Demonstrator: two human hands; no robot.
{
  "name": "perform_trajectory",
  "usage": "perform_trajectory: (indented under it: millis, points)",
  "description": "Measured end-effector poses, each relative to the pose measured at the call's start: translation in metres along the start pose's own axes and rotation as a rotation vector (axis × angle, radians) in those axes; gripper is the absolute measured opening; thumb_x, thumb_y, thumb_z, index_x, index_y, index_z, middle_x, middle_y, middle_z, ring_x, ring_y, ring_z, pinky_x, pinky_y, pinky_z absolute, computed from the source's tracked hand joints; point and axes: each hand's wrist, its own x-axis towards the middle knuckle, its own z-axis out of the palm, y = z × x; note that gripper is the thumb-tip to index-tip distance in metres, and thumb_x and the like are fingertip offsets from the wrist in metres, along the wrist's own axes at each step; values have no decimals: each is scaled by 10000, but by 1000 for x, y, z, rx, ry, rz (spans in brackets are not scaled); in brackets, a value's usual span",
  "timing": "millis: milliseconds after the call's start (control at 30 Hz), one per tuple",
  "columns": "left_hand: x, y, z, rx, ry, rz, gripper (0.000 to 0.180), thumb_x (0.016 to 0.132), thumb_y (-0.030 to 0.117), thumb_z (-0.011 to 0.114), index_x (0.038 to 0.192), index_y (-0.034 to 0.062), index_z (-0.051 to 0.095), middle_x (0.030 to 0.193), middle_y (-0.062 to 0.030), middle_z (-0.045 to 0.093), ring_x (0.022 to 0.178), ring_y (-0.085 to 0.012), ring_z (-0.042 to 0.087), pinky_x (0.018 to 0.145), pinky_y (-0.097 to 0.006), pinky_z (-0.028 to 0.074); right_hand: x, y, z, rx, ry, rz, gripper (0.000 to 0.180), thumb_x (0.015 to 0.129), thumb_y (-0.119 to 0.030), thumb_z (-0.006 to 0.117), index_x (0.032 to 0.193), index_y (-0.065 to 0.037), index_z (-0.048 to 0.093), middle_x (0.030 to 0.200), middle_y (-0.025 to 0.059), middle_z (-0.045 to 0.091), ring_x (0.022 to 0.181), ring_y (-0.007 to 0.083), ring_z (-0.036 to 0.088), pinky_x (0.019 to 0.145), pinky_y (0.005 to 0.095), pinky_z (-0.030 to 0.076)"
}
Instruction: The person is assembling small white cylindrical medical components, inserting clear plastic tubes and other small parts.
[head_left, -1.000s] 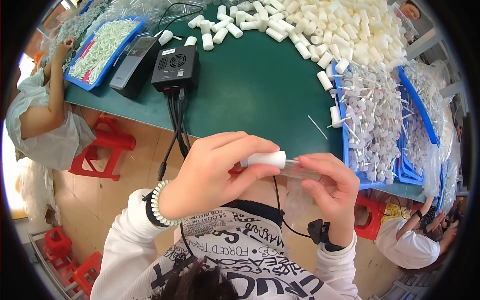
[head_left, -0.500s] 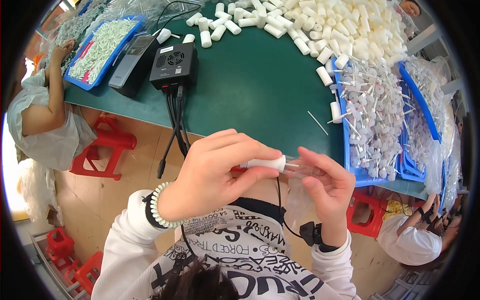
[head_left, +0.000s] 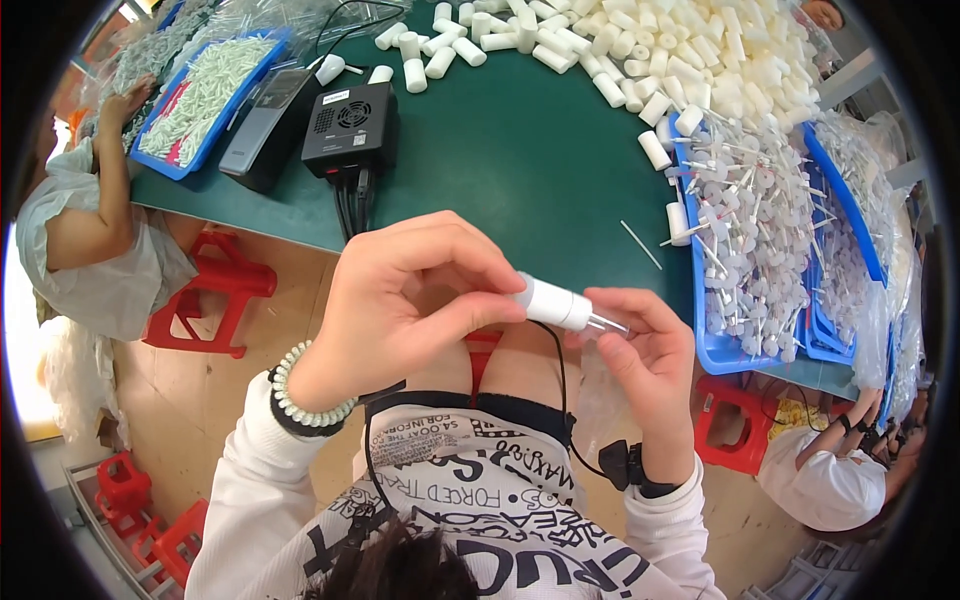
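In the head view, the left hand (head_left: 400, 310) and the right hand (head_left: 645, 355) meet just over the near edge of the green table (head_left: 520, 170), above the person's lap. Between them lies a small white cylinder (head_left: 552, 302), tilted so its far end points down toward the right. The left hand is curled, its thumb and fingertips pinched on the left end of the cylinder. A thin clear tube (head_left: 605, 322) sticks out of the cylinder's right end, and the right hand's thumb and forefinger are closed on that tube; its other fingers are loosely bent beneath. A thin clear plastic bag (head_left: 600, 400) seems to hang below the right hand, though its hold there cannot be told.

The left wrist wears a white beaded bracelet (head_left: 295, 395), the right a dark wristband (head_left: 625, 465).

Beyond the left hand, across the table, stands a black box (head_left: 350, 120) with cables running back toward the person. Beyond the right hand, a blue tray (head_left: 720, 350) holds white parts with thin stems, and farther off is a heap of white cylinders (head_left: 700, 50). Far to the left of the left hand, another person's arm (head_left: 90, 200) reaches to a second blue tray (head_left: 205, 95).
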Motion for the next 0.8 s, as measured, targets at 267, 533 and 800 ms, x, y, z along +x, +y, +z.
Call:
perform_trajectory:
  millis: [267,533,800]
  points:
    - [7,-16,5,20,-95,41,225,674,-130,685,876,-47,634,926,-123,599,812,-156,584,687,-246,490,6,5,3,-35,-50,-28,290,845,53,556,1132,74,527,1102,145,588,1000,187,584,869,307,483]
    - [-9,-37,38,-572,27,-263,411,804,-22,647,1189,-18,504,1138,-77,553,994,-144,558,895,-288,465,11,11,33,-335,67,-75,306,893,-85,544,1171,-3,449,942,119,657,830,156,625,750,261,479]
    - [-8,3,33,269,-92,-58,329,742,-12,671,1065,-17,610,931,-122,593,796,-200,608,700,-288,516,16,-24,10,-345,109,-387,320,727,13,680,1038,14,602,939,115,621,778,143,579,710,249,472]
